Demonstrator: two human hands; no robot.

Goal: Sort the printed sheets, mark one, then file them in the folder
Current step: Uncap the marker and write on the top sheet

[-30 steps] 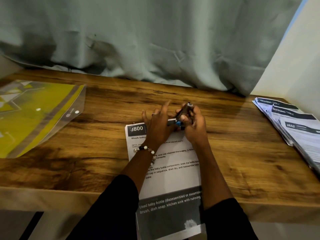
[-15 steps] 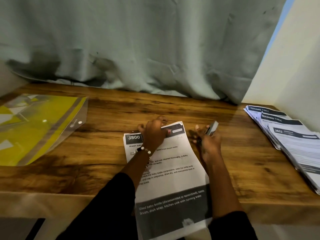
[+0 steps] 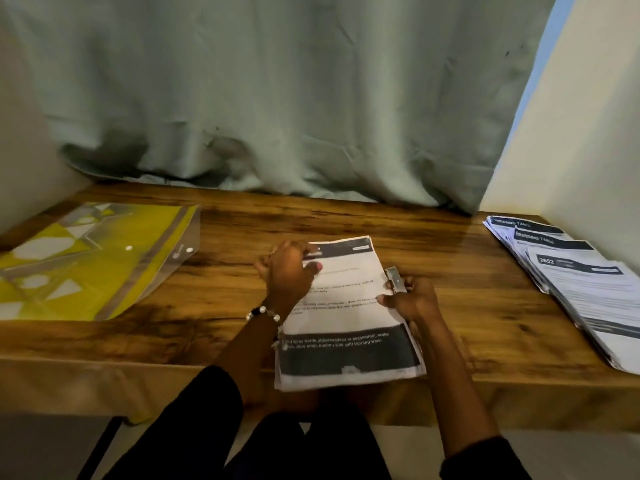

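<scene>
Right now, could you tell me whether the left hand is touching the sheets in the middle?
Touching. The head view shows the left hand lying on the upper left of the sheets.

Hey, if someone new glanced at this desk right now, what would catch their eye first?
Probably the white printed sheets with dark bands at the wooden desk's front edge, gripped by the left hand and right hand. Next, the yellow and clear plastic folder at far left.
</scene>
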